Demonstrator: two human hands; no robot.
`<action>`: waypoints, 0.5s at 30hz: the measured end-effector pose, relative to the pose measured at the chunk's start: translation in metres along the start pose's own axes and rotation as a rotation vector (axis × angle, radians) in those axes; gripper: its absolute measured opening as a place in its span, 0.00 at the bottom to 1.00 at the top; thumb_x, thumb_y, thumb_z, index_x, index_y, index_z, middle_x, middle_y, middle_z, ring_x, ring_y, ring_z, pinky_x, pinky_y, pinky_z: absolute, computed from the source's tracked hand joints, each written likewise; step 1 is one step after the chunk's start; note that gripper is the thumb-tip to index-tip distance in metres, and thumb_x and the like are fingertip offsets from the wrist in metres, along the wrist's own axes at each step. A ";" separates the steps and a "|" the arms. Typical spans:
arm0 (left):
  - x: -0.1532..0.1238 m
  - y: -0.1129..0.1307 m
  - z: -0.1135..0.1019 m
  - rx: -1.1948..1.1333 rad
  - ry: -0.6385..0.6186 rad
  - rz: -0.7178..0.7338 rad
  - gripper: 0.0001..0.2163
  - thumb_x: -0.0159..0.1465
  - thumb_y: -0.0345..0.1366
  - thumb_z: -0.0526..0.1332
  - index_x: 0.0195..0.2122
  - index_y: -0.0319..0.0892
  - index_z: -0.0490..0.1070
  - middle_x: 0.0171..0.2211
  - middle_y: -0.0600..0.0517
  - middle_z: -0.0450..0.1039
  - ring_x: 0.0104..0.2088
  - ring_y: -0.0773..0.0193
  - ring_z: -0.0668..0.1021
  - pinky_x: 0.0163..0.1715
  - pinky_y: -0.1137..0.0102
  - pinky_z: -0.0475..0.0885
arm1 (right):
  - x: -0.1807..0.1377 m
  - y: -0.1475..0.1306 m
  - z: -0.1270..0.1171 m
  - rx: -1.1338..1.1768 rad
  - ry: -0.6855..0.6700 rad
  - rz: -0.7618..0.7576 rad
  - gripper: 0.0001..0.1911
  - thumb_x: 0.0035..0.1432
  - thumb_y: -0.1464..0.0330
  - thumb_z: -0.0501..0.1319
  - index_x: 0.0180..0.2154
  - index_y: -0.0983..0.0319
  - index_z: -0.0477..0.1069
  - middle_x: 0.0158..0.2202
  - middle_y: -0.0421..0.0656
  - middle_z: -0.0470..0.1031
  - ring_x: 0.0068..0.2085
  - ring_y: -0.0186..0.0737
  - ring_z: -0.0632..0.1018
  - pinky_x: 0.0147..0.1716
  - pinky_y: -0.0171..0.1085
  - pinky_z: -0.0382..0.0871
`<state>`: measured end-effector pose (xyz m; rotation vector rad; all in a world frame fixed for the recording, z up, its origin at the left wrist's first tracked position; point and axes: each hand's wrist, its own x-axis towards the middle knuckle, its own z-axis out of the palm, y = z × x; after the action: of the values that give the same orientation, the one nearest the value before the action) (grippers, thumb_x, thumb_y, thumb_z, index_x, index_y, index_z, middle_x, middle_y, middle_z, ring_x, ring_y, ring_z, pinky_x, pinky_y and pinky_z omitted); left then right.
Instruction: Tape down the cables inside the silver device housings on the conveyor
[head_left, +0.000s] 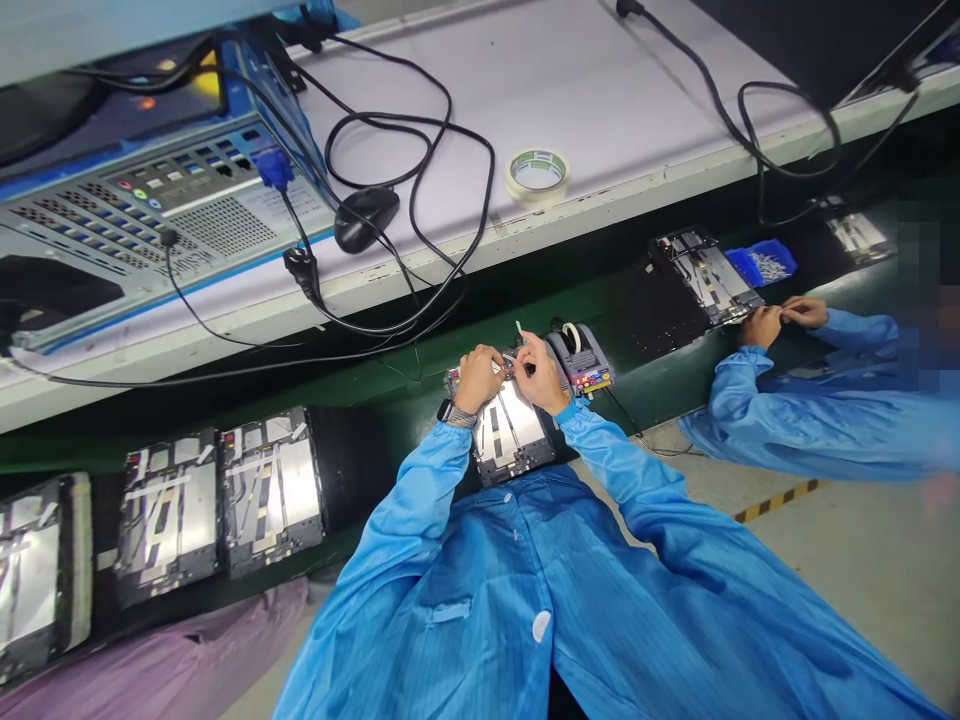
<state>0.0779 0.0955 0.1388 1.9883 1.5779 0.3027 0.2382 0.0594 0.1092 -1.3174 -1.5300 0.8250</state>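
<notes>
An opened tablet-like device (512, 430) with silver plates, a black frame and dark ribbon cables lies in front of my body. At its upper left, my left hand (478, 378), with a watch on the wrist, rests with curled fingers; its fingertips meet the upper part of the device, and what they grip is hidden. My right hand (541, 372) is closed in a pinch over the upper right part, close to the left fingertips. A small white strip (519, 328), seemingly tape, sticks up at its fingers. Just right of that hand stands a grey tape dispenser (581, 358) with coloured buttons.
Several similar devices (271, 490) lie along the dark green belt (360, 400) to the left. At right, a co-worker's hands (763, 325) work at another device (705, 275) beside a blue tray (761, 262). The shelf holds a tape roll (537, 172), a mouse (366, 218), cables and a computer (187, 210).
</notes>
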 end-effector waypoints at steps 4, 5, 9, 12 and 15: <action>0.009 0.000 -0.004 0.036 -0.055 -0.085 0.10 0.62 0.36 0.69 0.43 0.46 0.72 0.50 0.45 0.75 0.56 0.47 0.75 0.57 0.56 0.65 | 0.003 0.001 -0.002 0.077 -0.005 0.049 0.33 0.63 0.67 0.60 0.67 0.57 0.55 0.39 0.41 0.71 0.40 0.40 0.76 0.48 0.41 0.73; 0.012 0.000 -0.005 0.041 -0.073 -0.107 0.11 0.61 0.36 0.70 0.43 0.46 0.72 0.50 0.45 0.76 0.56 0.47 0.75 0.56 0.57 0.65 | 0.006 0.002 -0.005 0.117 0.004 0.066 0.33 0.62 0.67 0.60 0.67 0.57 0.55 0.38 0.40 0.71 0.39 0.39 0.76 0.47 0.40 0.73; 0.021 0.001 -0.010 0.049 -0.135 -0.184 0.15 0.58 0.39 0.73 0.42 0.46 0.70 0.52 0.46 0.76 0.56 0.48 0.75 0.55 0.59 0.66 | 0.028 0.012 -0.026 0.301 -0.208 0.152 0.33 0.56 0.68 0.63 0.62 0.58 0.57 0.33 0.35 0.70 0.33 0.36 0.75 0.39 0.37 0.73; 0.029 0.002 -0.017 0.037 -0.180 -0.244 0.21 0.54 0.41 0.76 0.44 0.46 0.69 0.50 0.46 0.77 0.55 0.48 0.76 0.53 0.60 0.67 | 0.049 0.020 -0.042 0.344 -0.561 0.199 0.36 0.50 0.70 0.67 0.59 0.58 0.59 0.31 0.32 0.72 0.30 0.32 0.74 0.34 0.33 0.70; 0.036 0.002 -0.024 0.022 -0.244 -0.294 0.27 0.50 0.42 0.78 0.46 0.45 0.68 0.48 0.45 0.78 0.54 0.47 0.78 0.52 0.62 0.68 | 0.069 0.022 -0.045 0.271 -0.752 0.220 0.38 0.46 0.73 0.69 0.58 0.58 0.60 0.29 0.30 0.73 0.28 0.31 0.73 0.31 0.30 0.67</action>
<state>0.0770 0.1362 0.1530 1.7030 1.6874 -0.0714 0.2882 0.1274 0.1196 -1.0270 -1.7513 1.7442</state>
